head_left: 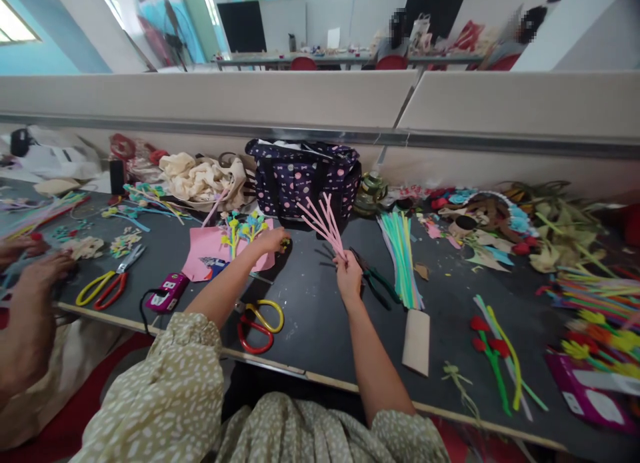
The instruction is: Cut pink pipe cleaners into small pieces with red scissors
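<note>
Pink pipe cleaners [323, 222] fan out upward from my right hand [349, 274], whose fingers are closed round their lower ends. My left hand [273, 240] reaches over the table beside a pink sheet [197, 253]. Its fingers look closed at a small dark and yellow thing [285, 242], too blurred to name. Yellow and blue pipe-cleaner flowers [243, 228] lie on the sheet. Pliers with dark green handles [377, 282] rest just right of my right hand, next to a bundle of green, white and yellow pipe cleaners [403, 256]. Red-and-yellow scissors [260, 324] lie below my left forearm.
A dark patterned bag [305, 176] stands against the low partition [225, 100]. Another person's hands [43, 263] work at the far left, near a second pair of scissors [113, 280]. A cardboard piece [416, 342] and red pipe-cleaner flowers [490, 346] lie on the right.
</note>
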`<action>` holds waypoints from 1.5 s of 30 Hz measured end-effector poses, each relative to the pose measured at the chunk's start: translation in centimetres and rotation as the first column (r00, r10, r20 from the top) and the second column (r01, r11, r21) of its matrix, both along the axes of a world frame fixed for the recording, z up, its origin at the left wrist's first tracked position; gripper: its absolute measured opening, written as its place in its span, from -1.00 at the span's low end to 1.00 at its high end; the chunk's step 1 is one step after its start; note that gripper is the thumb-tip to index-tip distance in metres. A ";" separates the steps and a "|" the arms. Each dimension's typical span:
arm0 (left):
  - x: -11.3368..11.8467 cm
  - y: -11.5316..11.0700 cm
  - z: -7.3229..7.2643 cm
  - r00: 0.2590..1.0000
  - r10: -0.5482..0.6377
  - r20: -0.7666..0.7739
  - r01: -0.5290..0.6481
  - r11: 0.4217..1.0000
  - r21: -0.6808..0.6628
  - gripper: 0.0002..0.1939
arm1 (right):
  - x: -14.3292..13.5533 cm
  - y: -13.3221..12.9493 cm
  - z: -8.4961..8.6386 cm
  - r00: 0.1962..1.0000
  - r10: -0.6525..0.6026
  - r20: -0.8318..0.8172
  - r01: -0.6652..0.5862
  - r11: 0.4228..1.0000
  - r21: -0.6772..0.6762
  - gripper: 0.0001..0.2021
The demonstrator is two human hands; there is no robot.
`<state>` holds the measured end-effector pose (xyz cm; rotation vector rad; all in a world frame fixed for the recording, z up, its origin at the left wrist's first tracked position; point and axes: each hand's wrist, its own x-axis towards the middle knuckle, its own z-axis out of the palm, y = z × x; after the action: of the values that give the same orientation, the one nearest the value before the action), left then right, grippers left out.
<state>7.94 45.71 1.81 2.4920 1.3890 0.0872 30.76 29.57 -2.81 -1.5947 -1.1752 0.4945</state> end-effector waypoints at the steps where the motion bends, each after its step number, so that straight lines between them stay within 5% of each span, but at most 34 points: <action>1: 0.1 -0.2 0.0 0.999 -0.024 -0.022 0.023 1.000 -0.012 -0.67 | 0.0 0.0 0.0 1.000 0.002 -0.002 -0.002 1.000 -0.002 -0.74; 12: 0.3 -2.6 -1.9 0.998 0.014 0.062 -0.017 0.999 0.042 -0.78 | -0.2 -0.3 0.5 0.997 0.034 0.069 -0.035 0.999 0.005 -0.75; 18: -1.1 -2.2 -0.2 0.946 0.176 0.272 -0.210 0.972 0.101 -0.79 | -0.2 -0.5 0.9 0.990 0.014 0.144 -0.016 1.000 0.018 -0.74; 19: -1.4 -2.1 0.3 0.911 0.220 0.350 -0.263 0.961 0.082 -0.81 | -0.1 -0.5 0.9 0.984 0.012 0.178 -0.014 1.000 0.013 -0.74; 20: -1.7 -2.1 0.8 0.801 0.296 0.520 -0.345 0.939 -0.005 -0.86 | -0.1 -0.5 0.8 0.975 0.014 0.221 -0.015 1.000 0.005 -0.74; 24: -2.7 -2.5 2.7 0.258 0.415 0.872 -0.379 0.874 -0.304 -0.88 | -0.1 -0.2 0.6 0.909 0.098 0.406 -0.068 0.994 -0.088 -0.77; 26: -3.0 -2.9 3.5 0.127 0.411 0.903 -0.364 0.866 -0.343 -0.84 | -0.2 -0.1 0.5 0.869 0.175 0.463 -0.119 0.982 -0.148 -0.77; 30: -2.4 -3.9 4.8 0.002 0.401 0.916 -0.314 0.870 -0.381 -0.78 | -0.3 -0.2 0.5 0.799 0.291 0.526 -0.216 0.956 -0.200 -0.76; 37: 1.5 -6.3 4.8 0.020 0.513 0.858 -0.088 0.856 -0.509 -0.70 | 0.0 -0.6 0.8 0.757 0.335 0.560 -0.294 0.941 -0.165 -0.82; 45: 6.1 -9.4 1.1 0.162 0.746 0.646 0.146 0.629 -0.764 -0.53 | -1.0 -0.8 2.0 0.892 0.335 0.303 -0.394 0.906 0.156 -0.45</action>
<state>14.01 36.26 2.95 0.8867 0.9805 0.8909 29.78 28.82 -0.79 -1.2812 -1.6977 0.3795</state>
